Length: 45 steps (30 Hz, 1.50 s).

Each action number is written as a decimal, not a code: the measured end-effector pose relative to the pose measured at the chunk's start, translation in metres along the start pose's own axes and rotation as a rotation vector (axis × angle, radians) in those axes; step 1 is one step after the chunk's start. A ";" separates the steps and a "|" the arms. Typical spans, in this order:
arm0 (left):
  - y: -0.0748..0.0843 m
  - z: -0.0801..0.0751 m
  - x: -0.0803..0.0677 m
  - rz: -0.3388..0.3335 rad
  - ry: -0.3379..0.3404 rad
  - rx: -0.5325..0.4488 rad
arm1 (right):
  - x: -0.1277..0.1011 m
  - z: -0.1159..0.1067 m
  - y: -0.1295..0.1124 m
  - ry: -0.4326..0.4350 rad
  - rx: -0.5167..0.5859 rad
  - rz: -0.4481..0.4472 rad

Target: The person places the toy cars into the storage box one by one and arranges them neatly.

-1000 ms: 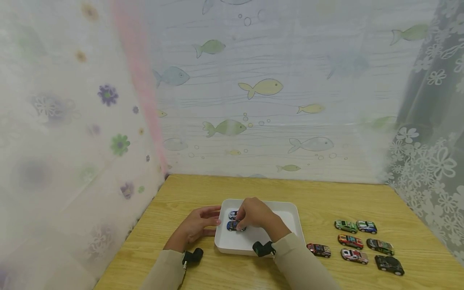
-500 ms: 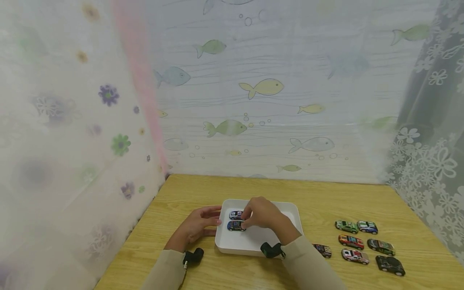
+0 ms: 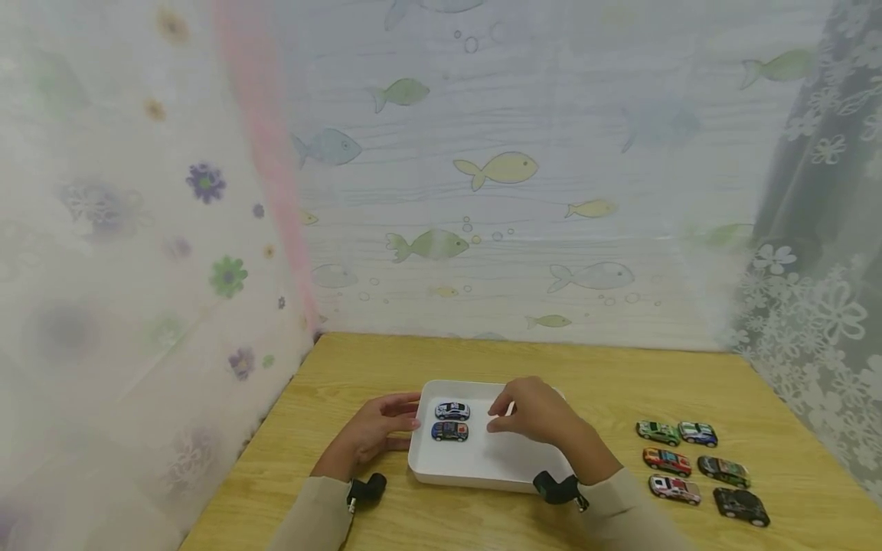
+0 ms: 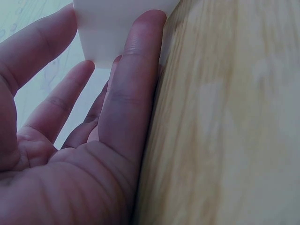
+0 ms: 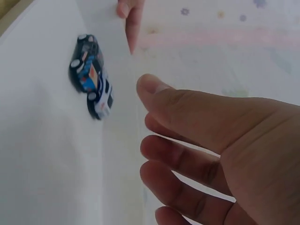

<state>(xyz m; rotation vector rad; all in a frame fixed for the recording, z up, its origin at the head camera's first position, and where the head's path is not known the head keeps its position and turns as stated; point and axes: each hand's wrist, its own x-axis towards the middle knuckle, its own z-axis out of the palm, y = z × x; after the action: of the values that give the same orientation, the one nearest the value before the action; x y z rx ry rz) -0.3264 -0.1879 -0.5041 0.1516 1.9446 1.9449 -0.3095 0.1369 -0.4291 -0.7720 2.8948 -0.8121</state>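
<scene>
— White plastic tray (image 3: 524, 473) on the wooden table (image 3: 620, 383); what lies in it?

— Two toy cars at its left end: a dark blue car (image 3: 450, 431) nearer the person, a white-and-blue car (image 3: 452, 411) just behind it, side by side and almost touching.

— Right hand (image 3: 534, 412)?

— Released. It hovers over the tray's middle, fingers relaxed, holding nothing. Both cars sit apart from it, to its left.

— Left hand (image 3: 375, 428)?

— Against the tray's left wall from outside, fingers straight, the little finger's side resting on the table. No curl round the rim that I can see.

— Room to move?

— Bare tray floor from the cars to the right wall. Seven more toy cars (image 3: 689, 459) stand grouped on the table well right of the tray. Curtains close the left, back and right edges.
</scene>
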 end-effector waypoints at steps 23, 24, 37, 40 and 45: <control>-0.005 0.000 -0.001 0.005 -0.004 -0.008 | -0.072 -0.034 0.060 0.119 0.025 -0.052; -0.005 0.000 -0.001 0.007 -0.003 -0.006 | -0.075 -0.035 0.062 0.118 0.035 -0.053; -0.005 0.000 0.000 0.013 -0.011 -0.017 | -0.101 -0.046 0.091 0.031 0.089 0.015; -0.005 0.000 0.000 0.012 -0.012 -0.015 | -0.105 -0.049 0.097 -0.009 0.108 0.021; -0.003 -0.001 0.002 0.010 -0.009 -0.011 | -0.108 -0.054 0.105 -0.075 0.158 0.035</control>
<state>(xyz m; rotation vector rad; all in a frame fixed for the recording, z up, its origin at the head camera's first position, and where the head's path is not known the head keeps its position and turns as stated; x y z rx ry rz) -0.3277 -0.1880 -0.5078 0.1675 1.9306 1.9575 -0.2717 0.2919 -0.4450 -0.7184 2.7300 -0.9718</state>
